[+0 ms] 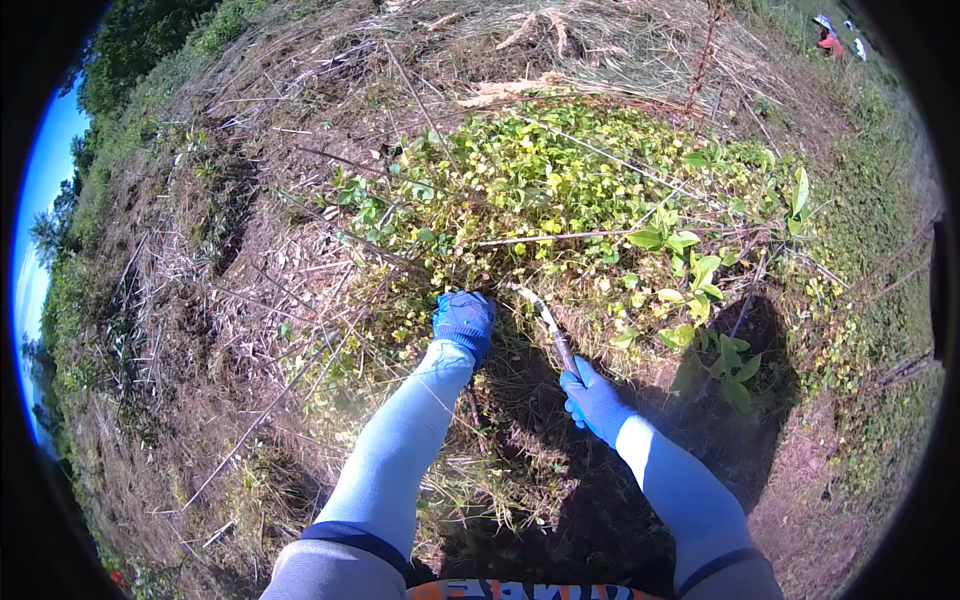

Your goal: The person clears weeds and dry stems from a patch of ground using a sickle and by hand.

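Observation:
My right hand [596,397], in a blue work glove, is closed around the handle of a sickle [547,319]. The sickle's narrow curved blade points up and left, its tip close to the ground plants. Just left of that tip, my left hand [463,319] wears a matching glove and is curled on a clump of weeds [409,281]. Its fingers are mostly hidden by the back of the hand and the leaves. Low yellow-green groundcover [547,180] spreads beyond both hands.
Long dry stems [259,420] cross the slope at left and over the groundcover. A broad-leaved shoot [701,277] stands right of the sickle. Cut dry grass [637,60] lies uphill. Another person [829,41] in a hat is far off at upper right.

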Action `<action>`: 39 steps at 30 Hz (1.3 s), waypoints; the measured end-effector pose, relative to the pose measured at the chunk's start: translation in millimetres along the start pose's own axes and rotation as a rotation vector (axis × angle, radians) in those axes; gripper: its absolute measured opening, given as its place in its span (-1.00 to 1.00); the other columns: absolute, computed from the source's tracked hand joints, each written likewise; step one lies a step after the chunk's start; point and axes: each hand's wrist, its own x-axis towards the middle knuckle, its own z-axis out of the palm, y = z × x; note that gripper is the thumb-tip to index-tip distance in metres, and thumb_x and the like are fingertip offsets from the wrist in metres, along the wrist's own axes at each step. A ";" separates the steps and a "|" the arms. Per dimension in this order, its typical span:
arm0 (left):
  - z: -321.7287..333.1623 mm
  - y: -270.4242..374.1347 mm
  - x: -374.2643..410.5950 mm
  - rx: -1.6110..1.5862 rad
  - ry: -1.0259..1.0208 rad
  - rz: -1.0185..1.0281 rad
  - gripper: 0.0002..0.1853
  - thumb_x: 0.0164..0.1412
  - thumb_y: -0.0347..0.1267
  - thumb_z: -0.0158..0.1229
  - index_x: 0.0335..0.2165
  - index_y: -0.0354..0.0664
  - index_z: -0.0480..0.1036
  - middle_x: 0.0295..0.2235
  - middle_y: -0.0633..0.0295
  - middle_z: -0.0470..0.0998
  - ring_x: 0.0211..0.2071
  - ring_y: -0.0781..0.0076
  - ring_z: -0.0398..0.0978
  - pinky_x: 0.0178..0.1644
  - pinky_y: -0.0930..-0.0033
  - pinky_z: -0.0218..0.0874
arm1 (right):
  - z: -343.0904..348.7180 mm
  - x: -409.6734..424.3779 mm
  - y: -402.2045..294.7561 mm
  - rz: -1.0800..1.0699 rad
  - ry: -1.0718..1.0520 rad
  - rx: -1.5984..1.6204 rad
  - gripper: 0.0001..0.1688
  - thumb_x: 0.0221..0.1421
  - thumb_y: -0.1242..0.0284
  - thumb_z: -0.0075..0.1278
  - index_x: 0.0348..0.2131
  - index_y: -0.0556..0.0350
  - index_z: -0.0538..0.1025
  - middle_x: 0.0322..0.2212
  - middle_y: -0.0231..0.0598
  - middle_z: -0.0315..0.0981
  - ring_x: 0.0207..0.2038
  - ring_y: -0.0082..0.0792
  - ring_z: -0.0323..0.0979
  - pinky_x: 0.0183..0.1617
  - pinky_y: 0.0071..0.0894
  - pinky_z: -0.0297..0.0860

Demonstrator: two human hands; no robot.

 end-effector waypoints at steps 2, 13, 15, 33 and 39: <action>16.4 -6.6 4.7 -0.137 0.045 -0.105 -0.68 0.17 -0.26 -0.12 -0.34 -0.21 0.50 -0.44 0.03 0.55 -0.41 0.05 0.53 -0.31 0.10 0.35 | -5.8 1.7 9.3 -0.024 -0.033 -0.071 -0.43 0.19 0.33 -0.11 0.15 -0.14 0.13 -0.62 -0.51 0.17 -0.65 -0.65 0.17 -0.65 -0.60 0.17; 34.7 -15.0 10.2 -0.136 0.001 -0.078 -0.56 0.24 -0.11 -0.21 -0.34 -0.13 0.53 -0.41 0.02 0.55 -0.36 0.02 0.52 -0.25 0.08 0.33 | 27.7 6.5 -18.1 0.151 -0.046 0.207 -0.39 0.18 0.28 -0.09 0.18 -0.21 0.13 -0.61 -0.46 0.19 -0.68 -0.59 0.14 -0.65 -0.54 0.16; 29.8 -7.7 15.9 -0.195 0.029 -0.091 -0.58 0.25 -0.13 -0.22 -0.32 -0.11 0.52 -0.41 0.03 0.55 -0.36 0.03 0.52 -0.26 0.08 0.33 | 28.3 14.9 -8.4 0.007 -0.043 0.215 -0.40 0.19 0.31 -0.10 0.18 -0.21 0.14 -0.59 -0.49 0.20 -0.67 -0.60 0.13 -0.64 -0.57 0.15; 12.4 -14.6 -3.0 -0.049 0.016 0.140 -0.71 0.19 -0.29 -0.19 -0.30 -0.09 0.48 -0.39 0.04 0.56 -0.35 0.06 0.54 -0.35 0.09 0.35 | -4.0 5.9 52.0 -0.049 0.095 -0.016 -0.29 0.18 0.34 -0.08 0.24 -0.13 0.02 -0.51 -0.44 0.32 -0.60 -0.59 0.26 -0.54 -0.53 0.28; 39.0 -18.2 18.5 -0.090 -0.032 -0.043 -0.68 0.21 -0.17 -0.19 -0.33 0.00 0.49 -0.40 0.03 0.56 -0.36 0.06 0.53 -0.32 0.10 0.34 | 30.2 25.5 -31.8 0.136 -0.019 -0.031 -0.36 0.17 0.30 -0.10 0.20 -0.25 0.09 -0.65 -0.48 0.19 -0.70 -0.59 0.16 -0.68 -0.56 0.17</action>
